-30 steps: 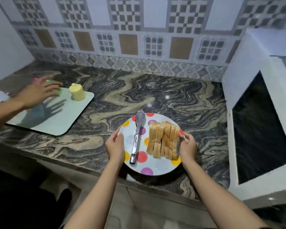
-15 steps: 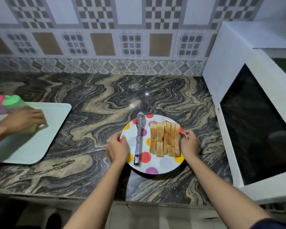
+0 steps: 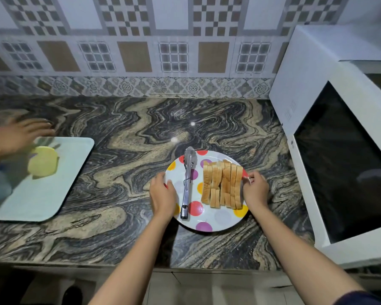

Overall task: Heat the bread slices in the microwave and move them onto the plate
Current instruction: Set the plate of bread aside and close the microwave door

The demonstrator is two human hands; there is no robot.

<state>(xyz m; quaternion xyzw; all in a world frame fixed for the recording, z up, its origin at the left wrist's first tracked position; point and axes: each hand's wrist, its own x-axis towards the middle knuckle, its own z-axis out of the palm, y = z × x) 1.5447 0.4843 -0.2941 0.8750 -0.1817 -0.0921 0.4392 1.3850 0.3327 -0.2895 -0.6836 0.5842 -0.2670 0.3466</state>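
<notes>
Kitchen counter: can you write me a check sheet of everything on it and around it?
Surface: dark marbled counter, plate near the front edge.
Job's things: bread slices in a row on the spotted plate; microwave at right, door shut.
Clutter: metal tongs on the plate; pale tray at left with a yellow object.
Hands: left hand and right hand grip opposite plate rims; another person's hand above the tray, blurred.
Cables: nothing seen.
Surroundings: patterned tiled wall behind.

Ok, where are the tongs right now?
In the head view the metal tongs lie on the left half of the polka-dot plate, between the left hand and the row of bread slices.
</notes>
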